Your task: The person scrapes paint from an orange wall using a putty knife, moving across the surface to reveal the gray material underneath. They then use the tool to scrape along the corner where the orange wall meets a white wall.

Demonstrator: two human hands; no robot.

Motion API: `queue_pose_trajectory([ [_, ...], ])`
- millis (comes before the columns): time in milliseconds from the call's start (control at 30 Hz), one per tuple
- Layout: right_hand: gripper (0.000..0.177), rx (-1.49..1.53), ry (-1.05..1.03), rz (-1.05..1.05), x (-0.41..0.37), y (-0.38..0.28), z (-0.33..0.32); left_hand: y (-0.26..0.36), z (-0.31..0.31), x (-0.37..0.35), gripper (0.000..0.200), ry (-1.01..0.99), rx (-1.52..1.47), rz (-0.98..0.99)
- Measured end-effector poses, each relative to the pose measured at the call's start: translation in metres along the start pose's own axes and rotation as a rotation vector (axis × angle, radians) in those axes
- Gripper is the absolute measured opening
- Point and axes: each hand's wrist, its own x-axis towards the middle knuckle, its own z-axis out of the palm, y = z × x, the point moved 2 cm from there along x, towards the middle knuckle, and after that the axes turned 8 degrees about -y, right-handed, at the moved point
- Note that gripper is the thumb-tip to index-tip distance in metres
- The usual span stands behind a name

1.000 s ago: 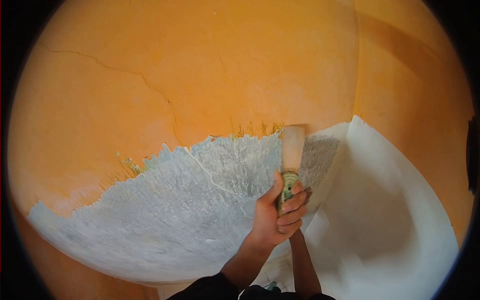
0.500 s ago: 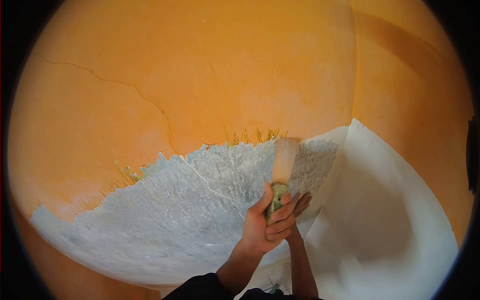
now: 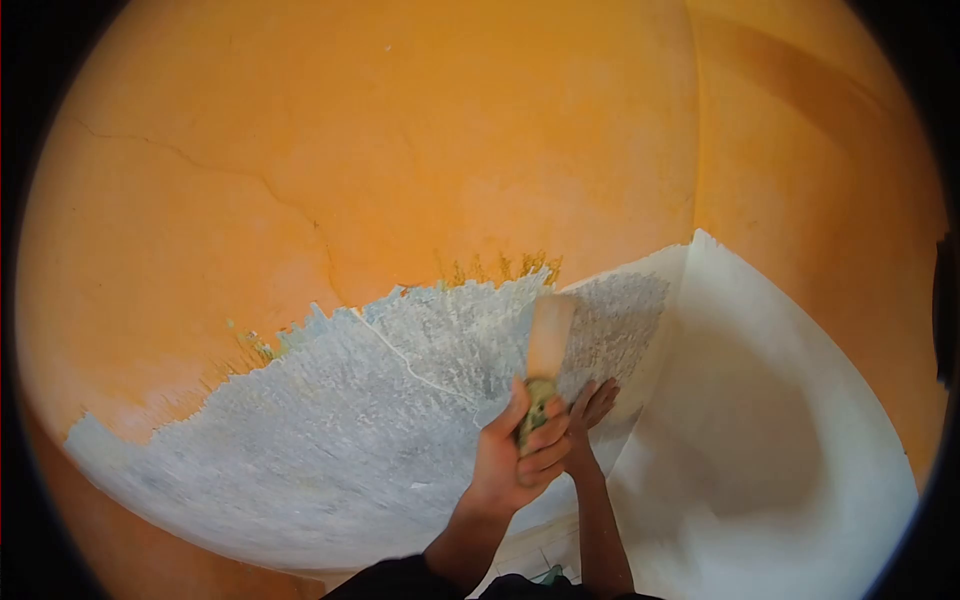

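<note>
A flat hand tool [image 3: 546, 340] with a tan blade and a greenish handle is gripped by the left hand [image 3: 508, 455]. The fingers [image 3: 545, 440] are clamped round the handle and the thumb is laid up its left side. Brush or scraper cannot be told. The blade is held upright and pressed flat on the wall, at the upper right of a rough grey-white patch [image 3: 330, 430], just below the patch's jagged top edge.

The right hand [image 3: 588, 425] is seen just right of the left hand and partly hidden by it. Its fingers [image 3: 600, 395] are spread apart and laid against the patch beside the handle, with nothing held.

Orange wall [image 3: 400, 150] is seen above and left of the patch, and a thin crack [image 3: 285, 205] is traced down it into the patch. A smooth white area [image 3: 760, 430] is seen on the adjoining wall past the corner at right. Dark sleeves [image 3: 400, 582] are seen at the bottom edge.
</note>
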Motion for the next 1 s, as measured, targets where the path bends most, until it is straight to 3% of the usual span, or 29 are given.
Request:
queue_pose_trajectory([
  [367, 0.093, -0.012, -0.059, 0.031, -0.010, 0.019, 0.012, 0.000, 0.005, 0.020, 0.048, -0.067, -0.023, -0.043],
  [500, 0.095, 0.008, -0.060, -0.004, -0.002, 0.007, -0.001, 0.003, -0.008, -0.004, 0.047, -0.036, -0.070, -0.053],
  [567, 0.095, -0.203, -0.143, 0.055, 0.000, 0.031, 0.017, 0.002, 0.001, 0.007, 0.047, -0.059, -0.072, -0.078],
  [633, 0.095, -0.208, -0.153, 0.056, -0.007, 0.025, 0.017, -0.001, 0.008, 0.027, 0.047, -0.080, -0.053, -0.071],
  [700, 0.095, -0.025, -0.049, -0.032, -0.004, 0.012, 0.002, -0.005, -0.001, 0.013, 0.047, -0.045, -0.062, -0.041],
  [1000, 0.091, -0.012, -0.025, 0.007, 0.002, 0.013, 0.003, -0.001, -0.008, 0.007, 0.048, -0.071, -0.104, -0.085],
])
